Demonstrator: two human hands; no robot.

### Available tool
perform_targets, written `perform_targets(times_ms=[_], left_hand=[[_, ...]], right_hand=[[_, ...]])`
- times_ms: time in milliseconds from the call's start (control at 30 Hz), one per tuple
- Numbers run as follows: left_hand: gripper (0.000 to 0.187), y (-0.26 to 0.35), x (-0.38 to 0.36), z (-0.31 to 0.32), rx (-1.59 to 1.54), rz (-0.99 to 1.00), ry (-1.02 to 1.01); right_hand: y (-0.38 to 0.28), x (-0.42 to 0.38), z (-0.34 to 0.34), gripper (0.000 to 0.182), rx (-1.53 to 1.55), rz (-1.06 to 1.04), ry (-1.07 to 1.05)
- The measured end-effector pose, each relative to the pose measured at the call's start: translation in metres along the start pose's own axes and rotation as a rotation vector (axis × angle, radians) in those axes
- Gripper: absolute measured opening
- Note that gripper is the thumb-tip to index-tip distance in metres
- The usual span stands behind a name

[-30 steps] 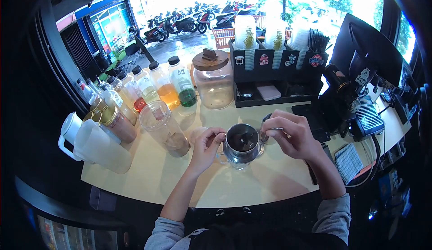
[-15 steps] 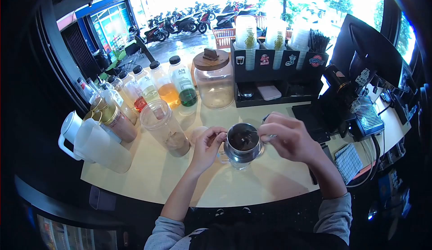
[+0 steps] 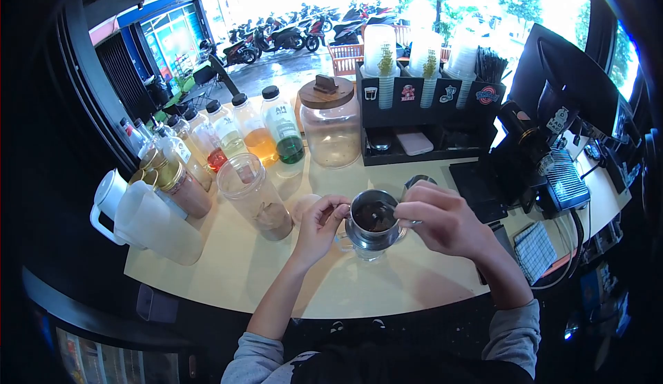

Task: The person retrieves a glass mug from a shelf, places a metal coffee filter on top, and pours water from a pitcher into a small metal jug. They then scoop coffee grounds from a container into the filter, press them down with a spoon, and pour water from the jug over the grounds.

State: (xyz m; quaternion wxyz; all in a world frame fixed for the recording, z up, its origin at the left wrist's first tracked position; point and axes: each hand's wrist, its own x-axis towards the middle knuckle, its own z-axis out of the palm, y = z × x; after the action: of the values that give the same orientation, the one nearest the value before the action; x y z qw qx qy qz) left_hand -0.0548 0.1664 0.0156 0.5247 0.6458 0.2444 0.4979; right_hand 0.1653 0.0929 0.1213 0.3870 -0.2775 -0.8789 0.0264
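A metal drip filter (image 3: 373, 219) sits on a glass mug on the cream counter (image 3: 387, 280). My left hand (image 3: 319, 223) pinches the filter's left rim. My right hand (image 3: 442, 219) is at the filter's right rim and holds a small thin utensil (image 3: 388, 209) whose tip reaches into the dark grounds inside. Just behind my right hand a small round metal tin (image 3: 418, 180) shows partly.
An open plastic jar (image 3: 254, 197) with brown powder stands left of the filter. Syrup bottles (image 3: 266, 132), a wooden-lidded glass jar (image 3: 331, 125), white pitchers (image 3: 148, 222), a black cup-and-straw organiser (image 3: 428, 108) and a dark machine (image 3: 539, 156) ring the counter.
My right hand came from the tin behind the filter to its rim and lowered the utensil's tip into the grounds. My left hand has stayed on the rim.
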Motion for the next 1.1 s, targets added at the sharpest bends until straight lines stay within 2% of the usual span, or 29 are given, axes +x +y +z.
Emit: perform_targets(times_ms=[67,600,800,867,1100], left_hand=[[0.015,0.0006,-0.0003,-0.0001,-0.008,-0.020,-0.002],[0.014,0.0009,-0.0009,0.0015,0.011,0.008,-0.003],[0.014,0.0017,-0.0003,0.0019,0.028,0.000,-0.002],[0.014,0.0014,-0.0005,0.0010,0.033,-0.006,-0.002],[0.015,-0.0009,-0.0003,0.0000,-0.008,-0.026,-0.002]], right_hand=[[-0.0014,0.0009,0.0027,0.029,-0.001,-0.035,-0.044],[-0.0009,-0.0020,0.0075,0.034,0.004,-0.087,-0.007],[0.0000,-0.0067,0.0058,0.032,-0.034,-0.049,0.019],[-0.0040,-0.0062,0.0062,0.030,0.094,-0.044,0.036],[0.0029,-0.0067,0.0006,0.022,0.084,0.030,0.023]])
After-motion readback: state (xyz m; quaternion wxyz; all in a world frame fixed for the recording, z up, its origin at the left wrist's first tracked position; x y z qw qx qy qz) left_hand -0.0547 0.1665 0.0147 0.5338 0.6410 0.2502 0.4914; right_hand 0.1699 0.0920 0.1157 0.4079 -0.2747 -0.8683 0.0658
